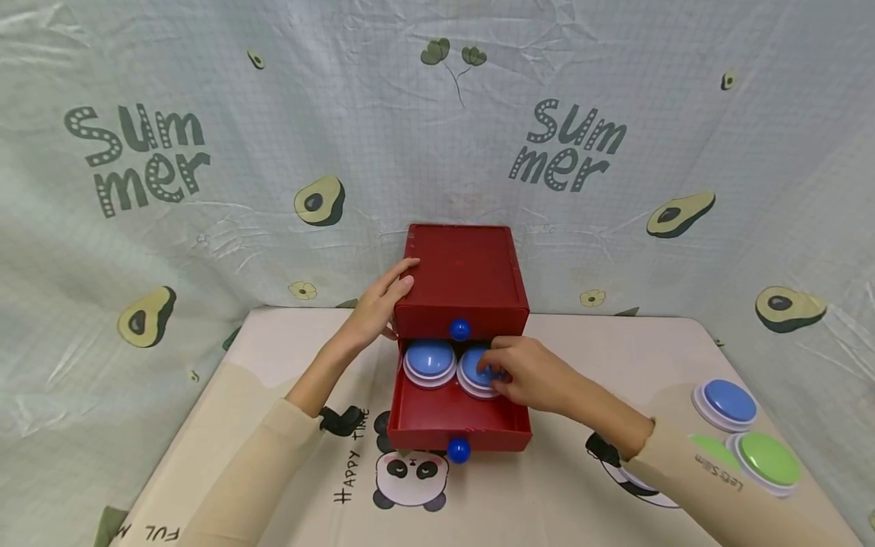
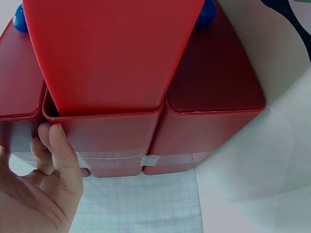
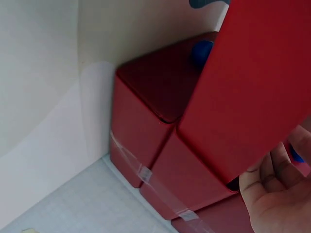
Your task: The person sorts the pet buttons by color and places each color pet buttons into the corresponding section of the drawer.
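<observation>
A red drawer cabinet (image 1: 459,266) stands against the backdrop, one drawer (image 1: 437,414) below its top pulled out. Two round push buttons with blue domes and white bases sit side by side in that drawer. My right hand (image 1: 533,372) reaches over the right blue push button (image 1: 472,374), fingers bent and thumb at its rim, gripping it. The left blue push button (image 1: 430,360) is untouched. Against the cabinet's upper left side, my left hand (image 1: 374,308) rests with extended fingers. The right wrist view shows the right hand (image 3: 279,194) curled over the drawer's side; the drawer wall hides the buttons there.
On the table's right lie another blue push button (image 1: 729,401) and a green push button (image 1: 769,460). Blue knobs mark the upper drawer (image 1: 460,329) and the pulled-out drawer's front. Clear tape (image 2: 116,158) runs across the cabinet's side. A printed cloth (image 1: 383,114) hangs behind.
</observation>
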Available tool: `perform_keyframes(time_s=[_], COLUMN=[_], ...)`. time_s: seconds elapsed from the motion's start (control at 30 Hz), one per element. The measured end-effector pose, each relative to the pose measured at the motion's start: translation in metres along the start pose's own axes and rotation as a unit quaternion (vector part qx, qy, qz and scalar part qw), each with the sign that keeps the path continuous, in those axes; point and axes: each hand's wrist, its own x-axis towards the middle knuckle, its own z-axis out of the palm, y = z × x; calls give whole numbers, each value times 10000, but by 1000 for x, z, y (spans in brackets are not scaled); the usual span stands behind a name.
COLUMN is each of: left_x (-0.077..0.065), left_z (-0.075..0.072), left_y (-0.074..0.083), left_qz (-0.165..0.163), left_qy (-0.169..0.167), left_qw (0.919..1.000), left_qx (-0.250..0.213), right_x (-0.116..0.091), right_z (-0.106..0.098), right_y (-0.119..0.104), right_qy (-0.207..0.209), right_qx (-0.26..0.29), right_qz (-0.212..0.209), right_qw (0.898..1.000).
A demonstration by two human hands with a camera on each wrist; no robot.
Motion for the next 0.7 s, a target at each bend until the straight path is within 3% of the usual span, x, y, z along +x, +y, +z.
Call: perform_keyframes(time_s=[0.43, 0.7], left_x=[-1, -2], left_z=[1, 1], left_y=[2, 1], left_qz=[7, 2], left_qy=[-3, 1], left_qw=[10000, 10000], left_qx=[38, -15], right_x=[1, -5], right_z=[4, -5], right_y=[-1, 4], right_qy=[379, 455], right_qx=[-84, 379], right_qz=[84, 84], right_qw=[9992, 9982])
